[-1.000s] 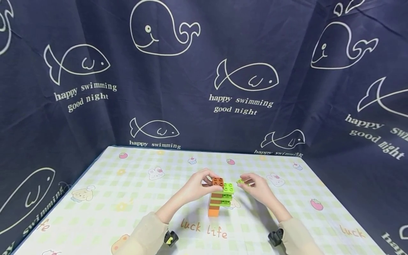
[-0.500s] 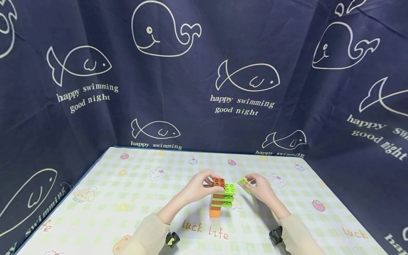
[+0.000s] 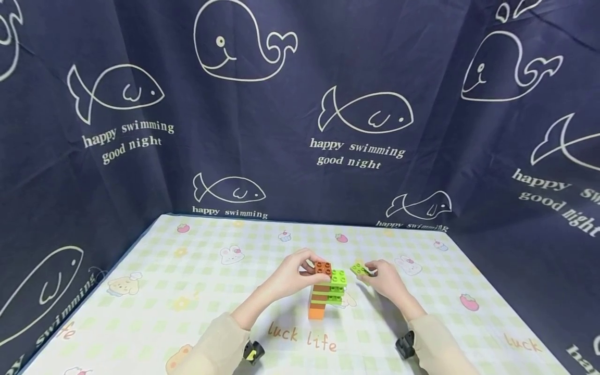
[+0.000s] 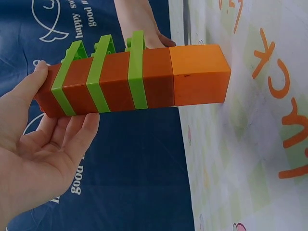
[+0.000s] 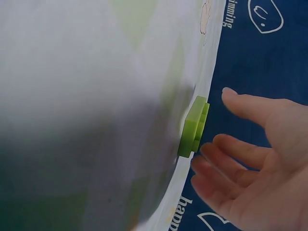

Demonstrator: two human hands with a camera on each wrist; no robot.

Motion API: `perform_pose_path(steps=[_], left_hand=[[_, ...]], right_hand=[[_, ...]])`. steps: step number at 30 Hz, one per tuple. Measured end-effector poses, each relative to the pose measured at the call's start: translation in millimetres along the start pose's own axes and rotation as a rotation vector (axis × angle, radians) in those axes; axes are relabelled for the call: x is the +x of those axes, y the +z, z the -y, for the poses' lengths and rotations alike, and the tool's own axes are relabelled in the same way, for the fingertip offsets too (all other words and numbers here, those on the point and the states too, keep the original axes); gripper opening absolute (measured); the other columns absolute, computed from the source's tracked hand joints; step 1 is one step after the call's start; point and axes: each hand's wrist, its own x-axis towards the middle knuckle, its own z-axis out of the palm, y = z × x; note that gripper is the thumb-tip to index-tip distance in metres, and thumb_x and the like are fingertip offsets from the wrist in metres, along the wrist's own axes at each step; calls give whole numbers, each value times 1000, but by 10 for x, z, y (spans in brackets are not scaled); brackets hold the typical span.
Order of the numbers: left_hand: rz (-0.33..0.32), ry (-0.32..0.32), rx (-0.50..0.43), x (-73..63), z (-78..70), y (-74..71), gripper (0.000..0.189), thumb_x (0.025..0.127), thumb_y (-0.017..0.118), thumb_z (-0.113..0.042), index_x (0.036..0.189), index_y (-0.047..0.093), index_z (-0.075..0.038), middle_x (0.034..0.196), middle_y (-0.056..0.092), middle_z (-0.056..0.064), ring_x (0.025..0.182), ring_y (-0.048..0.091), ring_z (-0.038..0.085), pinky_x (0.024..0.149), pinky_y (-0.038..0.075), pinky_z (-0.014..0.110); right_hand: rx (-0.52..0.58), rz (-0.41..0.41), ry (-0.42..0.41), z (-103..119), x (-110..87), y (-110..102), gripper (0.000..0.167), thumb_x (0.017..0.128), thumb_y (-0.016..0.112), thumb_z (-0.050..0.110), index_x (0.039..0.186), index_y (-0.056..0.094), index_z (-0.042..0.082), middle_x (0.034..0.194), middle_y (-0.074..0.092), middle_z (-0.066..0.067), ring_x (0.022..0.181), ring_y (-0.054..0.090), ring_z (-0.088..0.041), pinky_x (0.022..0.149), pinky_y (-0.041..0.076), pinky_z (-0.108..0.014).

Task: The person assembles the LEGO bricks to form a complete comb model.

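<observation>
A tall stack of toy building bricks [image 4: 115, 86] stands upright on the table, an orange brick [image 4: 201, 74] at its foot. Above that, brown bricks alternate with green plates that jut out to the right in the head view. My left hand [image 3: 291, 273] grips the top brown brick [image 3: 323, 267], thumb on one side and fingers on the other. To the right of the stack, a loose green plate [image 5: 193, 127] lies studs up on the tabletop. Beside it is my right hand [image 3: 386, 278], its fingers loosely bent and a small gap away in the right wrist view.
A pale checked cloth [image 3: 187, 281] with printed animals and fruit covers the table. Dark blue curtains [image 3: 281, 130] with white whale and fish drawings hang behind it and at both sides. Black wrist cameras [image 3: 253, 352] sit at both cuffs.
My right hand has let go of the green plate and drawn back slightly to the right, leaving it on the table. My left hand keeps its grip on the stack's top.
</observation>
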Motion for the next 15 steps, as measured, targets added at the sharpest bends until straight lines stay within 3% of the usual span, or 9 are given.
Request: perform_pose_path(steps=[5, 15], left_hand=[[7, -13, -3, -15, 9, 15, 27, 81, 74, -28, 102, 65, -13, 100, 62, -1, 83, 59, 10, 77, 52, 17], [1, -7, -3, -3, 10, 2, 28, 80, 74, -28, 102, 65, -12, 99, 62, 0, 83, 59, 11, 77, 52, 17]], right_hand=[[-34, 31, 23, -43, -20, 54, 46, 76, 75, 16, 111, 61, -11, 101, 64, -22, 93, 60, -36, 86, 48, -49], [-30, 52, 11, -55, 26, 69, 46, 72, 74, 3, 113, 59, -11, 97, 64, -19, 89, 62, -32, 83, 50, -46]])
